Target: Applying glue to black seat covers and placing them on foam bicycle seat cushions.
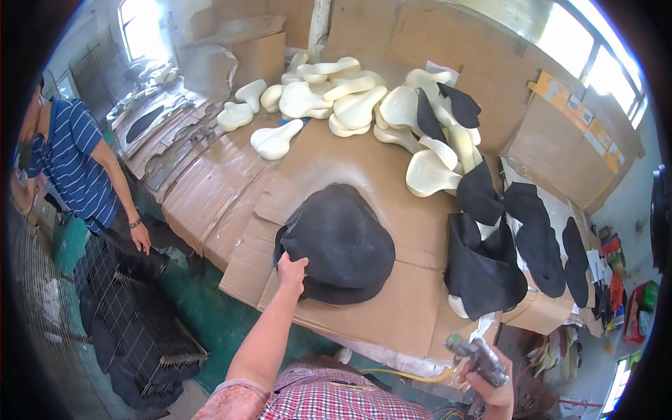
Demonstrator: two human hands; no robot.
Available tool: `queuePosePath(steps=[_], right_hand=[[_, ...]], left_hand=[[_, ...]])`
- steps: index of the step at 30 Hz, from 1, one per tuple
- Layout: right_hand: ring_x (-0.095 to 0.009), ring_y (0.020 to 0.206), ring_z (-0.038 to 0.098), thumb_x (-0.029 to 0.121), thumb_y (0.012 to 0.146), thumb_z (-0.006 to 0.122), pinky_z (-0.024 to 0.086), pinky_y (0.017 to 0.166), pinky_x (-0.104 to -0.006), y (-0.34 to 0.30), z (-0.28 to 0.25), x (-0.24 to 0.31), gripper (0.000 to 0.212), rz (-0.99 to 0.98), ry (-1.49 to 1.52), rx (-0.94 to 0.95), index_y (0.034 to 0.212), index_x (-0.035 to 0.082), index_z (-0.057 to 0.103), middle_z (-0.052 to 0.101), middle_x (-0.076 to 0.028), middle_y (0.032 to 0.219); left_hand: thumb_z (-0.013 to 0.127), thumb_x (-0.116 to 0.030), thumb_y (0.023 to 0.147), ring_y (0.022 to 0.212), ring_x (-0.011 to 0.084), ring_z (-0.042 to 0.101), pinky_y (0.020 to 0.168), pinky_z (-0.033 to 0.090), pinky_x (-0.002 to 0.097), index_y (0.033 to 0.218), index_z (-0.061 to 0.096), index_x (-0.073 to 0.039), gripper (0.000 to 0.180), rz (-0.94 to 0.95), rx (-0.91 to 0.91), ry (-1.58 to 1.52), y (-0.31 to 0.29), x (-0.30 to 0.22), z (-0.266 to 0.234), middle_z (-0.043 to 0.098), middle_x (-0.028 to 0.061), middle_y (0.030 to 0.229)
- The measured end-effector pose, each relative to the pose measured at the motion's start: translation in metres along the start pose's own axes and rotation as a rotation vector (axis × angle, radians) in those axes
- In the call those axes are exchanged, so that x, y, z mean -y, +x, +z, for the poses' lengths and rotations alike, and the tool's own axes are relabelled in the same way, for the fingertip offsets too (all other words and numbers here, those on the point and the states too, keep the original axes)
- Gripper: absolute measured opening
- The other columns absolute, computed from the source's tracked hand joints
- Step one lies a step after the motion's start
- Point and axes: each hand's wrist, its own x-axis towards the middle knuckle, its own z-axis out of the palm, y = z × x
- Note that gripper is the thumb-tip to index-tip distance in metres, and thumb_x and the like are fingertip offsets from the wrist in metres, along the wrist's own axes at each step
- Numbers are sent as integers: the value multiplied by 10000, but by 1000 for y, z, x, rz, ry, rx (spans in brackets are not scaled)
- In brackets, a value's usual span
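Left fingers (299, 264) bent at black sheets (341, 241)

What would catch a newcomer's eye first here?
A big rounded black piece dominates the cardboard-covered table, the left hand gripping its left edge. Beyond it lies a heap of cream saddle-shaped pieces. At lower right, the right hand holds a metallic spray-gun-like tool.

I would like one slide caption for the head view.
Left hand touching layered black material on cardboard, right hand holding a spray gun, cream saddle-shaped pieces piled behind.
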Motion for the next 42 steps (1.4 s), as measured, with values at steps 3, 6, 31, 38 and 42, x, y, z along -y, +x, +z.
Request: queuePosePath(steps=[3, 6, 31, 38, 42], right_hand=[[-207, 726, 645, 15, 701, 654, 522, 681, -321, 10, 2, -8, 544, 32, -9, 69, 1216, -61, 495, 642, -138, 848], [-171, 836, 609, -64, 740, 595, 487, 776, -290, 49, 13, -4, 524, 42, 123, 201, 1254, -41, 497, 624, -130, 940], [-212, 824, 604, 170, 787, 626, 481, 784, -362, 444, 166, -186, 298, 522, 501, 733, 1022, -7, 582, 619, -102, 898], [-247, 871, 606, 184, 805, 615, 447, 858, -415, 454, 152, -182, 286, 455, 432, 757, 1003, -21, 587, 622, -125, 940], [-267, 897, 607, 192, 815, 608, 428, 901, -446, 460, 165, -189, 283, 412, 415, 777, 992, -28, 589, 624, -138, 964]], left_hand=[[610, 56, 738, 789, 185, 611, 575, 487, 341, 1129, 545, -87, 422, -16, 16, 55, 1, -10, 12, 614, 47, 956], [618, 71, 723, 797, 223, 612, 597, 505, 366, 1070, 531, -69, 384, -49, 30, -44, 11, -19, 20, 599, 76, 951], [558, -14, 821, 820, 174, 638, 754, 541, 354, 1129, 532, -68, 314, 449, 384, -997, -41, -237, -34, 630, 59, 970], [537, 27, 802, 718, 203, 621, 712, 526, 343, 976, 529, -64, 197, 708, 97, -1025, -117, -268, -141, 605, 37, 791], [540, 15, 802, 684, 237, 600, 726, 528, 420, 853, 533, -52, 85, 745, 102, -1073, -146, -289, -207, 583, 66, 746]])
